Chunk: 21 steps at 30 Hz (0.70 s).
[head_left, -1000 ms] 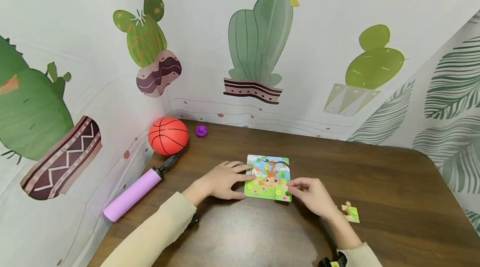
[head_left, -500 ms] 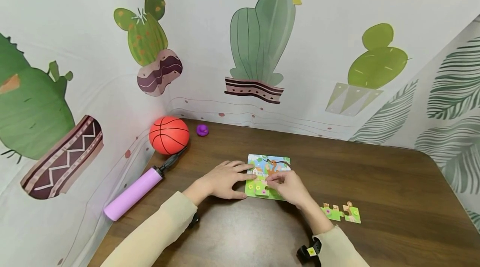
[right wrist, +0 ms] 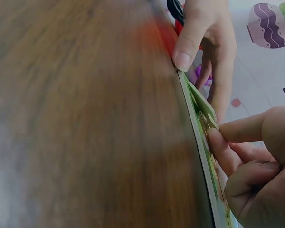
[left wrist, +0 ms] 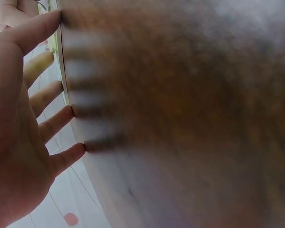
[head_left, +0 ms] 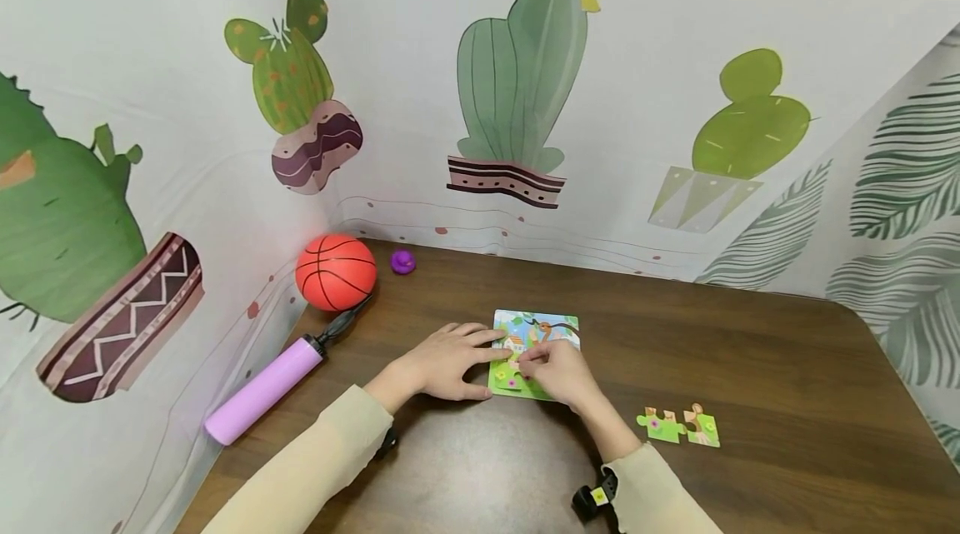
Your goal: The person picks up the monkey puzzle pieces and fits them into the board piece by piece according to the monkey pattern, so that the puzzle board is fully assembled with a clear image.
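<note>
A square puzzle board with a monkey picture lies on the table. My left hand rests at its left edge, fingers spread and straight, some fingertips over the picture. Between thumb and forefinger, my right hand pinches a green puzzle piece above the board's lower left part. The right wrist view shows that puzzle piece tilted, its far end close to the board and its near end raised. My right hand covers the lower right of the picture.
Two loose puzzle pieces, one with a pink flower and one at its right, lie right of the board. Farther left are a red ball, a purple toy and a lilac hand pump. A printed cloth hangs behind.
My right hand has moved left from the board's lower right corner to its lower left with the puzzle piece. The two loose pieces have come into fuller view. My left hand stays put.
</note>
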Available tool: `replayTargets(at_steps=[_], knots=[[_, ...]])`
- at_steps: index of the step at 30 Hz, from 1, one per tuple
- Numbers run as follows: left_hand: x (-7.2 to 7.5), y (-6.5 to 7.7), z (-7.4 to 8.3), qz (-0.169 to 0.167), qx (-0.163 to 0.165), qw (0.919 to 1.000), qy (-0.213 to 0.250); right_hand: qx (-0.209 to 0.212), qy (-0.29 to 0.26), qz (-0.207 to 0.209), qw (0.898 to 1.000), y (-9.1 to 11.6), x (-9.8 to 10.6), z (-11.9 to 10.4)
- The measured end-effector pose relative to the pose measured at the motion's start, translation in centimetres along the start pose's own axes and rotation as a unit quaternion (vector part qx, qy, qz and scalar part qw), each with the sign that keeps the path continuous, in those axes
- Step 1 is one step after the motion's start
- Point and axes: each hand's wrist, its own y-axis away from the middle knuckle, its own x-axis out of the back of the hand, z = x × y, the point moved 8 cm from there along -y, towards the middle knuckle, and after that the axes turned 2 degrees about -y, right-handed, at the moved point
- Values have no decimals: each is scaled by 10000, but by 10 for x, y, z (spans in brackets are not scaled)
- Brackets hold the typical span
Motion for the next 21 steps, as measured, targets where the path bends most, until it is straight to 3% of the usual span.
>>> replayTargets(at_steps=[10,21], knots=[[3,0,2,-88,20,9999,-65,281,458,-121,9985,1,0,-7],[3,1,5,-145,35,9999,-55,792,870,-768,9901,10,-1,-9]])
